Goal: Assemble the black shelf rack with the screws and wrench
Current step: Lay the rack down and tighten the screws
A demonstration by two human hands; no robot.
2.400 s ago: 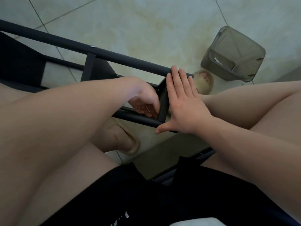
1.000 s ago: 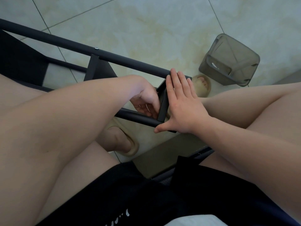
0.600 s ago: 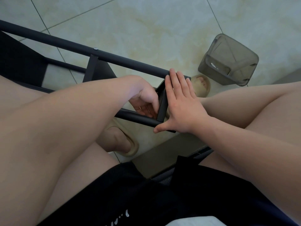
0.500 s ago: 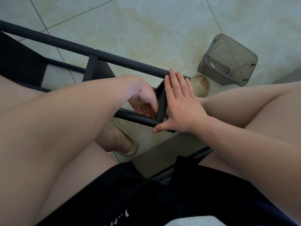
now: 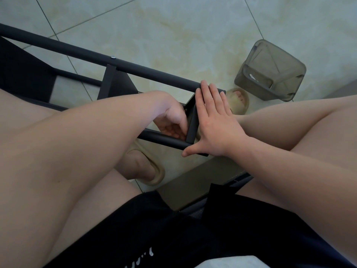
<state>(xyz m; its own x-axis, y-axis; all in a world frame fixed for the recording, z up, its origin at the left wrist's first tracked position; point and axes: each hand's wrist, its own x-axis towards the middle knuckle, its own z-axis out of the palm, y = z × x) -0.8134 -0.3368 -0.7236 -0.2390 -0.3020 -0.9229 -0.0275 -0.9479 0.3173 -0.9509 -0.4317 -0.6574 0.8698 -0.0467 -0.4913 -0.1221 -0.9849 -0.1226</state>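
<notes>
The black shelf rack lies on its side before the knees, with bare tiled floor beyond its end (a grey bin stands near). The right hand presses flat on the matte end bracket. The left hand curls inside the frame, its grip hidden.

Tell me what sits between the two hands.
The rack's black end crosspiece, in the head view: right hand flat against it, left hand curled beside it.

Bare floor lies open beyond the upper tube, save a grey bin at the right. Between upper and lower tube the gap is tight: the left hand fills it, the right hand covers its end.
</notes>
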